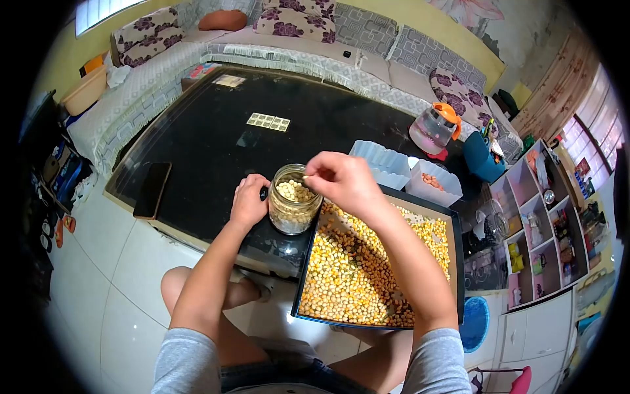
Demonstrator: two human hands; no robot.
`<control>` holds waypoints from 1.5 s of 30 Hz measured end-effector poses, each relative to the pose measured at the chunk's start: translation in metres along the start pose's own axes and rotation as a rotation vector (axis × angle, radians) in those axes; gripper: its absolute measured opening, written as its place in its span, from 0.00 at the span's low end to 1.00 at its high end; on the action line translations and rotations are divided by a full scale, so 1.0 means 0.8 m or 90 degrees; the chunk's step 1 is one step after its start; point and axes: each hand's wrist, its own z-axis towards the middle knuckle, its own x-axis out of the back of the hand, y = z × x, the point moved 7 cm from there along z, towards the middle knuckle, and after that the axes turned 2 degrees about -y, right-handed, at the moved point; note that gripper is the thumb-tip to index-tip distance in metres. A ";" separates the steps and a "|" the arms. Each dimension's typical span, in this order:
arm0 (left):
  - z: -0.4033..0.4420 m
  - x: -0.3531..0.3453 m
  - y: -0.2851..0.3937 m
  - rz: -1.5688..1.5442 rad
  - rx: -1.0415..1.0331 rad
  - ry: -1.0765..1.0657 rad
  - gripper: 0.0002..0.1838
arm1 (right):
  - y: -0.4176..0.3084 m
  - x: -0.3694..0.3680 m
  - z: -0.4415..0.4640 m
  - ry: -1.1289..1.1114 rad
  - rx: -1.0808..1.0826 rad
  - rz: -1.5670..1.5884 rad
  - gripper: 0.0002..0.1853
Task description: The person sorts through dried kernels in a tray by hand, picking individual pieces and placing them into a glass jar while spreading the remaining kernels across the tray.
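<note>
A glass jar (293, 217) stands upright near the table's front edge, part full of pale kernels or beans. Against its left side rests my left hand (249, 200), fingers curled at the glass; a small dark patch shows by the fingertips. My right hand (344, 182) is over the jar's rim, thumb and fingers pinched together. Whatever the pinch holds is too small to name. Below my right forearm lies a dark-edged tray (457, 262) spread with yellow corn kernels (354, 276), its front part over my lap.
On the black table (197, 138) are a phone (152, 190), a marked card (268, 122), a clear plastic container (380, 164), another holding reddish pieces (433, 187), and an orange-lidded jug (433, 128). Shelves (541, 230) stand right; a sofa (295, 56) runs behind.
</note>
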 end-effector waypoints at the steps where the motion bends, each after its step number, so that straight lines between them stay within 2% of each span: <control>1: 0.000 0.001 0.001 -0.001 -0.005 0.007 0.11 | -0.004 -0.006 0.002 -0.007 0.034 -0.015 0.06; 5: 0.000 0.006 -0.002 0.005 -0.015 0.013 0.11 | 0.001 0.005 -0.015 0.064 0.051 0.054 0.07; 6: -0.008 -0.007 0.002 -0.014 -0.002 0.014 0.11 | 0.026 0.017 -0.037 0.059 0.001 0.044 0.06; 7: 0.000 0.001 -0.001 -0.004 -0.015 0.019 0.11 | 0.028 0.014 -0.035 0.080 0.006 0.036 0.06; 9: -0.002 -0.001 0.000 -0.008 -0.019 0.022 0.11 | 0.088 0.009 -0.069 0.053 -0.090 -0.008 0.06; 10: -0.002 0.001 -0.002 -0.002 -0.016 0.021 0.11 | 0.092 0.010 -0.080 0.054 -0.090 -0.007 0.06; 12: -0.001 0.000 -0.001 -0.001 -0.013 0.022 0.11 | 0.116 0.002 -0.103 -0.037 -0.214 -0.047 0.07; 13: -0.001 0.000 -0.001 0.001 -0.015 0.022 0.11 | 0.123 0.001 -0.113 -0.038 -0.214 -0.047 0.07; 15: -0.001 0.000 -0.001 0.004 -0.017 0.022 0.10 | 0.139 -0.019 -0.131 -0.143 -0.203 -0.064 0.08; 19: 0.000 -0.001 -0.001 0.007 -0.017 0.026 0.10 | 0.146 -0.026 -0.143 -0.165 -0.216 -0.097 0.09; 32: -0.001 0.000 0.001 0.011 -0.011 0.022 0.11 | 0.151 -0.024 -0.142 -0.178 -0.188 -0.203 0.06; 39: 0.000 0.001 0.001 0.009 -0.012 0.020 0.11 | 0.154 -0.010 -0.139 -0.097 -0.208 -0.182 0.05; 41: 0.000 0.000 0.000 0.012 -0.009 0.017 0.11 | 0.149 -0.017 -0.139 -0.100 -0.134 -0.142 0.05; 45: 0.000 0.001 0.000 0.009 -0.005 0.015 0.11 | 0.141 -0.027 -0.141 -0.150 -0.104 -0.183 0.05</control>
